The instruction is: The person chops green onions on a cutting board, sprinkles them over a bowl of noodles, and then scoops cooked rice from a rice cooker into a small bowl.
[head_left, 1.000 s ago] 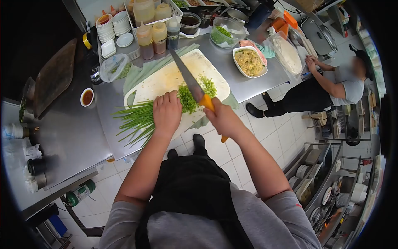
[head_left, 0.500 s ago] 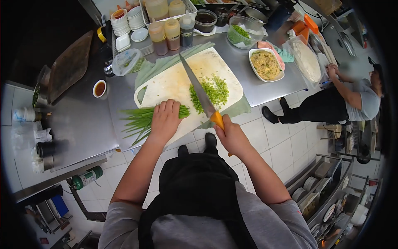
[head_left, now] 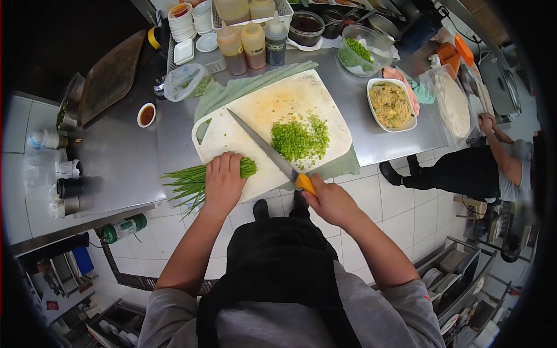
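Note:
My left hand [head_left: 224,178] is closed over a bunch of green onions [head_left: 187,181], pressing it to the lower left of the white cutting board [head_left: 235,139]. The stalks' long ends fan out left past the board's edge; the cut ends show right of my fingers. In my right hand [head_left: 331,202] is the yellow handle of a long kitchen knife [head_left: 264,145]. Its blade lies diagonally over the board, tip toward the upper left, between the bunch and a pile of chopped green onions [head_left: 299,139]. A green cloth [head_left: 255,80] shows beneath the board.
Squeeze bottles [head_left: 254,46] stand behind the board. On the right are a bowl of noodle-like food [head_left: 390,105] and a clear bowl of chopped greens [head_left: 361,53]. A small sauce cup [head_left: 147,115] sits left. Another person [head_left: 464,168] stands at the far right.
The knife's blade has swung left, away from the chopped pile and toward the bunch. My left hand still presses the green onions. The whole view has shifted slightly.

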A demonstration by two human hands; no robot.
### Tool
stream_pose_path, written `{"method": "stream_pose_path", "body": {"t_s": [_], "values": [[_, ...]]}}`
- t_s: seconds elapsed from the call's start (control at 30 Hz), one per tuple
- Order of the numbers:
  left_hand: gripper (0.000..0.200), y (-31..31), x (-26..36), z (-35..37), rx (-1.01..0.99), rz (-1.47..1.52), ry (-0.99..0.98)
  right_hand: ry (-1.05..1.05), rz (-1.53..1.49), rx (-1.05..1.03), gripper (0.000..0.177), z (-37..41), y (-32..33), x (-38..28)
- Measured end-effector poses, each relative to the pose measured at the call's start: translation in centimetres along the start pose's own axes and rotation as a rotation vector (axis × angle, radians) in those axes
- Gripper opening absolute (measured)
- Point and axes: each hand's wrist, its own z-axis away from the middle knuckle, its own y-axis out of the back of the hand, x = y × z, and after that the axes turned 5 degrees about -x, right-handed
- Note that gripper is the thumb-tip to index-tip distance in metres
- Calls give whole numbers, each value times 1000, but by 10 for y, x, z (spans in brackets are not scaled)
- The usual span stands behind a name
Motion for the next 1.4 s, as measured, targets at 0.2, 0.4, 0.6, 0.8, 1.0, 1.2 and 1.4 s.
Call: {"method": "stream_pose_path", "body": {"t_s": [0.2, 0.4, 0.6, 0.8, 1.0, 1.2, 1.4], "values": [[45, -11, 13, -9, 6, 5, 93, 27, 105, -54, 46, -17, 33, 21], [51, -24, 36, -46, 18, 70, 164, -23, 59, -46, 40, -24, 45, 16], [62, -12, 38, -46, 49, 162, 110, -36, 68, 74, 34, -17, 24, -16], [37, -21, 35, -45, 193, 245, 171, -86, 128, 83, 29, -15, 15, -40], [18, -22, 36, -48, 343, 117, 212, -91, 219, 110, 28, -14, 4, -47], [13, -25, 36, -49, 353, 126, 218, -115, 293, 112, 29, -13, -1, -52], [15, -19, 40, -49, 260, 196, 228, -71, 219, 121, 30, -19, 11, -30]]}}
